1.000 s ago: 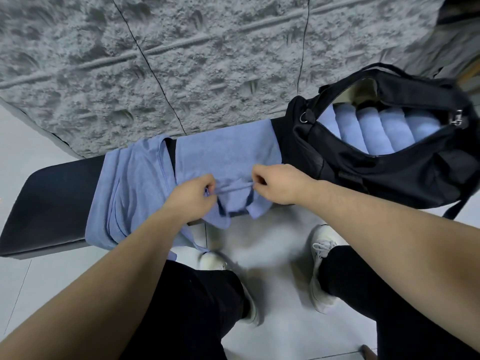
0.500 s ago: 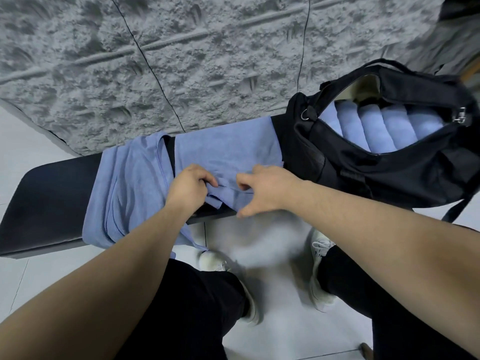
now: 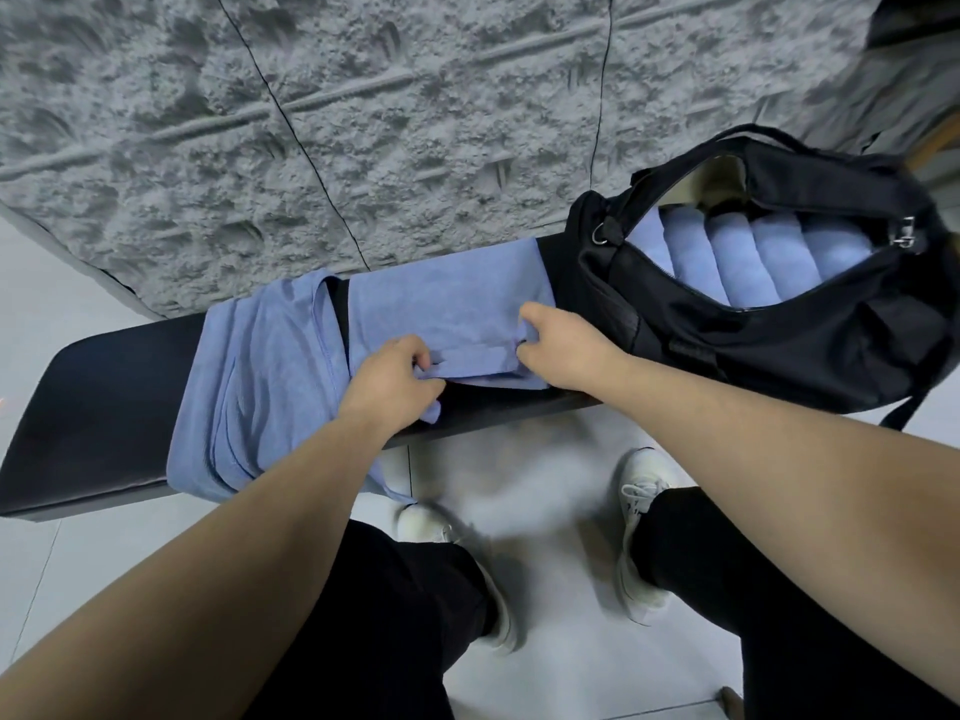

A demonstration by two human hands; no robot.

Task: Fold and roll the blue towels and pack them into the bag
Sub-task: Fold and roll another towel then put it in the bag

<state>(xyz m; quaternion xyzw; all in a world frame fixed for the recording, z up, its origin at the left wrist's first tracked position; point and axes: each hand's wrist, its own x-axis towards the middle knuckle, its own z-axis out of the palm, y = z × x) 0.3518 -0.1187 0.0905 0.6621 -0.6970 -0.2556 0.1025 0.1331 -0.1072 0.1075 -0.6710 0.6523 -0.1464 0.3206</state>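
- The one head camera is looking steeply down from above, close over both forearms.
- It is facing forward to a rough grey wall (image 3: 363, 122) beyond the left hand (image 3: 390, 379) and right hand (image 3: 558, 345).
- Its wide-angle lens is bending the black bench (image 3: 93, 397) under the hands.

A long black bench (image 3: 98, 402) stands against a rough grey wall. A loose blue towel (image 3: 260, 387) drapes over its front edge, a flat towel (image 3: 447, 298) lies mid-bench, and an open black bag (image 3: 779, 356) fills its right end.
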